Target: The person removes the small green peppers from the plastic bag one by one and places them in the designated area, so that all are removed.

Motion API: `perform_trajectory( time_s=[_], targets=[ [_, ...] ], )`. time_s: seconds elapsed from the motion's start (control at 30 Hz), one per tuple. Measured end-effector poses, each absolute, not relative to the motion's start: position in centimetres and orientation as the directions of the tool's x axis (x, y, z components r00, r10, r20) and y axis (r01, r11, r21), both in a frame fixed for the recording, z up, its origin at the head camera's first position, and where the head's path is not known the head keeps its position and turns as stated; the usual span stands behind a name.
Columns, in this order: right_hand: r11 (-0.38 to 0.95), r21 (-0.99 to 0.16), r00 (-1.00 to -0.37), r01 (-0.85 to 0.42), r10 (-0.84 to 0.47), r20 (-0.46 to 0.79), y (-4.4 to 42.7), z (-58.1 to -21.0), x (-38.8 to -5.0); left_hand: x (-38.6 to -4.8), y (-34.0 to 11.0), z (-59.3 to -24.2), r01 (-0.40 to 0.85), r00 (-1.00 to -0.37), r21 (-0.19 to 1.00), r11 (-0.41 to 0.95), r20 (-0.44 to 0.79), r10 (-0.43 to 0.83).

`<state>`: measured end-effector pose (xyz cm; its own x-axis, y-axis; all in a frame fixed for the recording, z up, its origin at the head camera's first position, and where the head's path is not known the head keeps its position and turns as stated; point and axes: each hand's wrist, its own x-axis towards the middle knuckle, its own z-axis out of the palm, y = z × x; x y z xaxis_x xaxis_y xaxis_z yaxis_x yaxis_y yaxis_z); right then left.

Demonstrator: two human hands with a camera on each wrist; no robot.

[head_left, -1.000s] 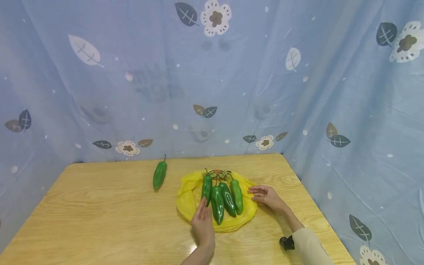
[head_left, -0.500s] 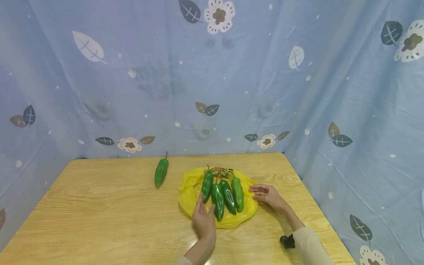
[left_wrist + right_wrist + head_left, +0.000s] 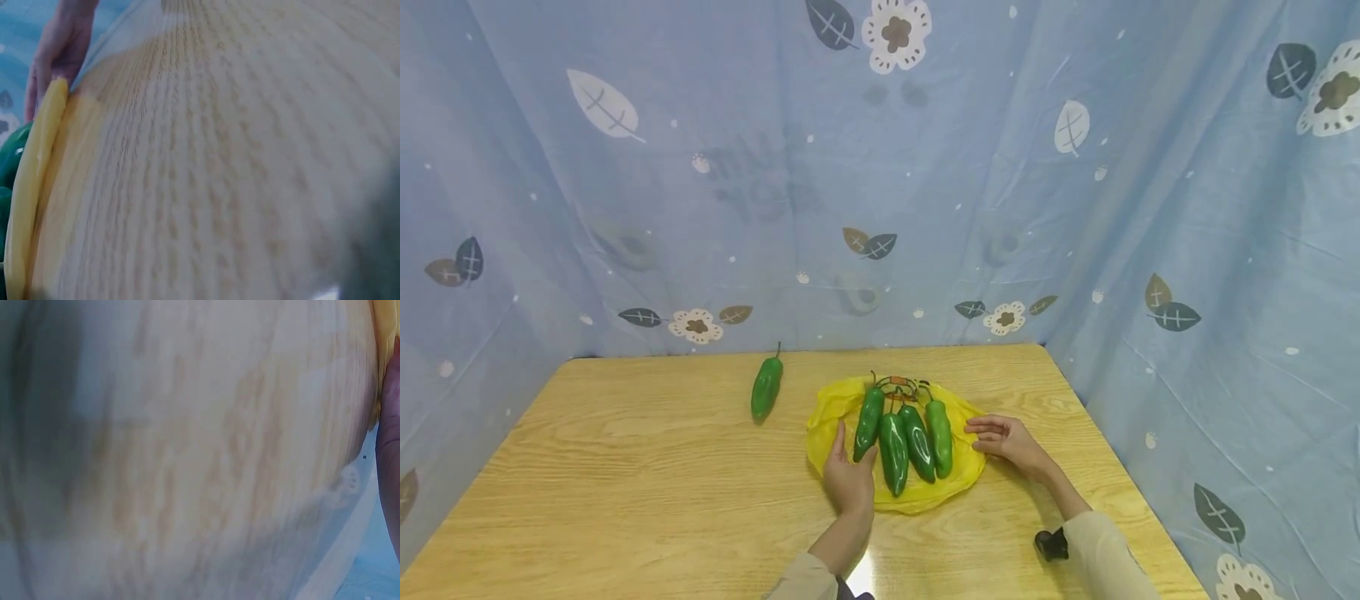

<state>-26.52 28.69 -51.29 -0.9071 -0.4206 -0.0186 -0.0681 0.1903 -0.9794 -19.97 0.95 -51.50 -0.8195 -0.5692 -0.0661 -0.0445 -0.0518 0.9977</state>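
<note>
Several glossy green peppers (image 3: 893, 454) lie side by side on a spread yellow plastic bag (image 3: 826, 425), stems pointing away. My left hand (image 3: 848, 482) is over the bag's front left edge, its fingers extended and its thumb near the tip of the leftmost pepper (image 3: 869, 417). At the bag's right edge is my right hand (image 3: 1006, 442), with its fingers loosely bent and touching the yellow plastic. In the right wrist view, that hand (image 3: 390, 419) shows only at the right border, beside the bag (image 3: 386, 325). The left wrist view shows the bag rim (image 3: 37, 169) edge-on.
A single green pepper (image 3: 767, 387) lies left of the bag on the wooden table (image 3: 647, 450). Behind the peppers' stems are dark loops with an orange piece (image 3: 898, 381). A blue patterned curtain (image 3: 737, 208) stands around the table's back and sides.
My left hand has moved slightly left, off the leftmost pepper, and its thumb has spread from the fingers. My right hand stays at the bag's edge. The head view has shifted a little.
</note>
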Motion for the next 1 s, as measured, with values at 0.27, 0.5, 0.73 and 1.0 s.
perform_trajectory(
  time_s=[0.27,0.5,0.73,1.0],
  targets=[
    [0.222,-0.972,-0.911,-0.081,-0.411,-0.018,28.8,-51.4,-26.6,-20.5,1.3,-51.6,-0.053,-0.836,0.996,-0.078,-0.087,-0.542],
    [0.204,-0.976,-0.908,-0.082,-0.418,-0.011,28.6,-51.3,-26.6,-21.1,1.3,-51.5,-0.005,-0.853,0.997,-0.077,-0.045,-0.519],
    [0.199,-0.976,-0.904,-0.091,-0.428,-0.003,28.7,-51.5,-26.5,-22.0,1.2,-51.4,-0.005,-0.852,0.998,0.061,0.027,-0.523],
    [0.179,-0.981,-0.91,-0.074,-0.415,-0.007,28.7,-51.5,-26.6,-22.5,1.4,-51.7,0.0,-0.84,0.978,0.208,0.113,-0.531]
  ],
)
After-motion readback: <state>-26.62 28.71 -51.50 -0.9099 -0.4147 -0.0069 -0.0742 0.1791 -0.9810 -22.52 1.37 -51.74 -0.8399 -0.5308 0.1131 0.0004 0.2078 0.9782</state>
